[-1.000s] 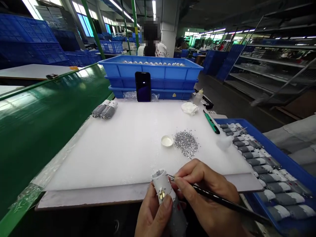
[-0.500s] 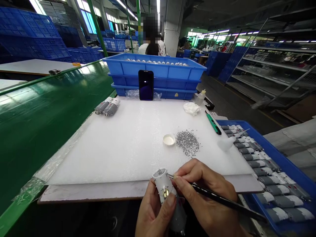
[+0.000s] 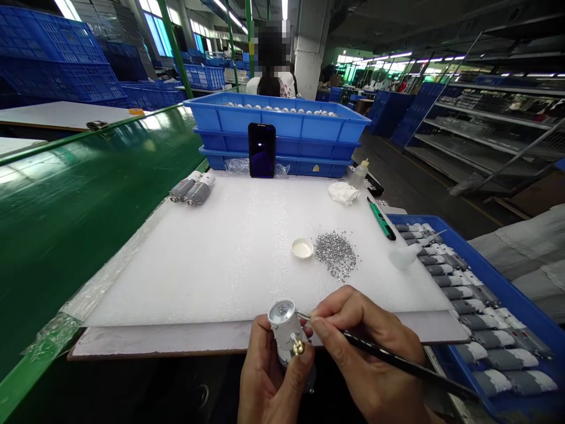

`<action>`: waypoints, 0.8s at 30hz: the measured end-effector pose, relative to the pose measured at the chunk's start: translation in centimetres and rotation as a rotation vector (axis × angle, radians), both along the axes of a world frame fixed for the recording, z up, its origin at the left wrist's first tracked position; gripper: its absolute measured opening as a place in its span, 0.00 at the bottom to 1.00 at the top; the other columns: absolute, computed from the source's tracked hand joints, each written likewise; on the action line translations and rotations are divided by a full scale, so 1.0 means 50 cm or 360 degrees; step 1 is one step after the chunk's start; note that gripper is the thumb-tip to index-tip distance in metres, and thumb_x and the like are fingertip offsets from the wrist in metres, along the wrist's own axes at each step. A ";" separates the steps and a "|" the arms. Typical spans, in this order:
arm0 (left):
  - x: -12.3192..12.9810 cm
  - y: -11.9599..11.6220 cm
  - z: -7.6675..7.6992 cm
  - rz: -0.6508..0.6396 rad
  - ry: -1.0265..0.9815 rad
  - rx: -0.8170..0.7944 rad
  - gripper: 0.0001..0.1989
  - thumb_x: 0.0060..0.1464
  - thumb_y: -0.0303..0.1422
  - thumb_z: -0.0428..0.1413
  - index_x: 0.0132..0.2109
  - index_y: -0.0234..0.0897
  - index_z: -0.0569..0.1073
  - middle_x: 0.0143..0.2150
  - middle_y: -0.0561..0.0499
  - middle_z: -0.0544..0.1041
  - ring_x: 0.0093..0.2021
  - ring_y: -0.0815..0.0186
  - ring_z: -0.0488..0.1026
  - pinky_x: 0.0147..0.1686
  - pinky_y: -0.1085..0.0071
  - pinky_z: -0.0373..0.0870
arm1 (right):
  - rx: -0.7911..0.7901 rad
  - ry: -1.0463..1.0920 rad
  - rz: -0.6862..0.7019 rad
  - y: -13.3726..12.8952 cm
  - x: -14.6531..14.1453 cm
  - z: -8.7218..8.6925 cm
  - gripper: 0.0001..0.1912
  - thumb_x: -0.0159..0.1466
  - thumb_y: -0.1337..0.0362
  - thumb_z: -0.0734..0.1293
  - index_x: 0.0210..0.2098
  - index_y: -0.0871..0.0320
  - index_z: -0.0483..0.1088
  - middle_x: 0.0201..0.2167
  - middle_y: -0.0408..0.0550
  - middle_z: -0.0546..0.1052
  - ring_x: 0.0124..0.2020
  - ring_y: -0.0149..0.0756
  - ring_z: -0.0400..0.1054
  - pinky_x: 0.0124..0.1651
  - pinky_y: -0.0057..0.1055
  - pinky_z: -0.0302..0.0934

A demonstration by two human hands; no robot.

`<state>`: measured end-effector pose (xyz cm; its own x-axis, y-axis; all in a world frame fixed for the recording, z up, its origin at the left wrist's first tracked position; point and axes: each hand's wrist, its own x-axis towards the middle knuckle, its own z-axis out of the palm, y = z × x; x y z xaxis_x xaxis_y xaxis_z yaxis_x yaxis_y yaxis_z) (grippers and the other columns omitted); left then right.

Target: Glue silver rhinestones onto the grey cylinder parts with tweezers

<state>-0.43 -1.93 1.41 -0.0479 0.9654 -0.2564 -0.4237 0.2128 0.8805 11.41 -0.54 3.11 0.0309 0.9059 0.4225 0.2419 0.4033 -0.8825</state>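
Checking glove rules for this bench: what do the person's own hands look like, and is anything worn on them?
Both are bare: the left hand and the right hand wear no gloves, and no rings or finger cots show. The fingers are slender, with short nails. No sleeve or cuff shows in view.

Motor (image 3: 285,330) in left hand (image 3: 269,377), before rhinestones (image 3: 335,255)

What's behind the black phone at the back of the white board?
Stacked blue crates stand behind the phone, with clear plastic wrap beside its foot. The phone covers the stretch of crate directly behind it, so that part can't be seen.
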 end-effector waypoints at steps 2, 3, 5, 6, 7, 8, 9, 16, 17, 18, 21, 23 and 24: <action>0.000 0.000 -0.001 0.0008 0.0019 -0.0015 0.11 0.51 0.36 0.66 0.40 0.40 0.76 0.34 0.53 0.79 0.37 0.64 0.75 0.39 0.75 0.70 | -0.0007 0.0018 -0.0005 0.002 -0.002 -0.003 0.08 0.65 0.72 0.66 0.30 0.57 0.67 0.30 0.43 0.75 0.29 0.30 0.74 0.31 0.25 0.67; 0.000 0.000 -0.001 0.0016 0.0022 -0.0025 0.11 0.51 0.36 0.66 0.41 0.40 0.76 0.35 0.53 0.79 0.38 0.64 0.76 0.39 0.75 0.70 | -0.0005 0.0030 -0.0011 0.004 -0.003 -0.004 0.08 0.65 0.72 0.66 0.30 0.57 0.67 0.30 0.43 0.75 0.29 0.31 0.74 0.31 0.26 0.67; -0.002 0.000 -0.003 0.0020 0.0018 -0.0046 0.12 0.51 0.36 0.67 0.41 0.40 0.76 0.35 0.53 0.79 0.39 0.64 0.76 0.40 0.74 0.70 | 0.0002 0.0054 -0.0022 0.006 -0.005 -0.006 0.08 0.65 0.71 0.66 0.29 0.57 0.67 0.29 0.44 0.75 0.29 0.31 0.74 0.30 0.25 0.68; -0.003 0.000 -0.004 0.0006 -0.0004 -0.0055 0.12 0.51 0.37 0.67 0.41 0.40 0.76 0.36 0.52 0.80 0.40 0.63 0.76 0.42 0.73 0.71 | 0.0005 0.0061 -0.0025 0.007 -0.005 -0.006 0.08 0.65 0.71 0.67 0.29 0.57 0.67 0.29 0.44 0.75 0.29 0.31 0.74 0.30 0.25 0.68; -0.005 0.000 -0.006 -0.0021 -0.0054 -0.0063 0.12 0.51 0.37 0.67 0.41 0.40 0.76 0.36 0.51 0.80 0.41 0.62 0.76 0.44 0.71 0.71 | 0.0003 0.0062 -0.0027 0.008 -0.006 -0.005 0.08 0.65 0.71 0.67 0.29 0.57 0.68 0.29 0.44 0.75 0.29 0.31 0.73 0.30 0.24 0.67; -0.008 0.000 -0.008 -0.0060 -0.0133 -0.0080 0.13 0.51 0.38 0.67 0.42 0.39 0.76 0.37 0.49 0.80 0.42 0.61 0.76 0.45 0.70 0.70 | -0.0010 0.0062 -0.0023 0.008 -0.005 -0.005 0.08 0.65 0.70 0.67 0.29 0.57 0.68 0.29 0.44 0.76 0.28 0.30 0.73 0.29 0.24 0.67; -0.012 -0.001 -0.011 -0.0113 -0.0231 -0.0111 0.13 0.52 0.38 0.66 0.44 0.39 0.77 0.38 0.48 0.80 0.42 0.60 0.76 0.44 0.69 0.71 | -0.0035 0.0068 -0.0020 0.007 -0.004 -0.003 0.08 0.65 0.69 0.68 0.29 0.57 0.68 0.29 0.44 0.76 0.28 0.30 0.73 0.28 0.23 0.67; -0.042 -0.002 -0.020 -0.0498 -0.0886 -0.0370 0.16 0.59 0.38 0.56 0.48 0.34 0.81 0.42 0.42 0.79 0.29 0.64 0.75 0.30 0.69 0.70 | 0.0070 -0.0127 -0.0184 -0.010 0.050 -0.002 0.05 0.66 0.68 0.67 0.33 0.54 0.68 0.35 0.45 0.74 0.37 0.33 0.73 0.35 0.23 0.68; -0.042 -0.002 -0.021 -0.0557 -0.0939 -0.0390 0.18 0.60 0.41 0.54 0.48 0.34 0.81 0.41 0.43 0.79 0.27 0.65 0.74 0.28 0.71 0.69 | 0.0083 -0.0222 -0.0204 -0.014 0.062 -0.003 0.04 0.67 0.68 0.66 0.35 0.54 0.69 0.37 0.46 0.74 0.39 0.33 0.72 0.37 0.24 0.68; -0.041 -0.002 -0.021 -0.0615 -0.0974 -0.0409 0.20 0.61 0.44 0.53 0.48 0.34 0.80 0.38 0.43 0.79 0.24 0.67 0.74 0.25 0.73 0.67 | 0.0089 -0.0316 -0.0211 -0.020 0.074 -0.004 0.05 0.68 0.68 0.63 0.37 0.54 0.69 0.39 0.47 0.74 0.41 0.34 0.72 0.40 0.26 0.67; -0.029 -0.003 -0.023 -0.0711 -0.0960 -0.0450 0.23 0.62 0.49 0.51 0.44 0.34 0.80 0.31 0.47 0.77 0.19 0.72 0.71 0.21 0.78 0.62 | 0.0145 -0.0488 -0.0179 -0.044 0.099 -0.003 0.11 0.71 0.70 0.58 0.36 0.54 0.71 0.39 0.49 0.76 0.45 0.39 0.71 0.46 0.32 0.66; -0.017 -0.005 -0.023 -0.0639 -0.0866 -0.0459 0.22 0.61 0.48 0.54 0.41 0.32 0.81 0.30 0.47 0.78 0.23 0.70 0.74 0.24 0.77 0.67 | 0.0118 -0.0487 -0.0107 -0.063 0.105 -0.005 0.13 0.71 0.70 0.57 0.38 0.54 0.71 0.36 0.48 0.76 0.43 0.39 0.72 0.45 0.32 0.66; -0.011 -0.006 -0.022 -0.0564 -0.0808 -0.0464 0.21 0.60 0.47 0.56 0.40 0.31 0.81 0.31 0.45 0.79 0.27 0.67 0.76 0.30 0.75 0.71 | 0.0055 -0.0462 -0.0073 -0.071 0.105 -0.009 0.13 0.71 0.70 0.56 0.39 0.53 0.71 0.35 0.47 0.76 0.40 0.37 0.73 0.43 0.30 0.66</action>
<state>-0.97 -2.24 0.30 0.4531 0.7887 -0.4156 -0.6299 0.6131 0.4768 16.65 -4.10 2.68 -0.0552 0.8911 0.4504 0.5012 0.4149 -0.7594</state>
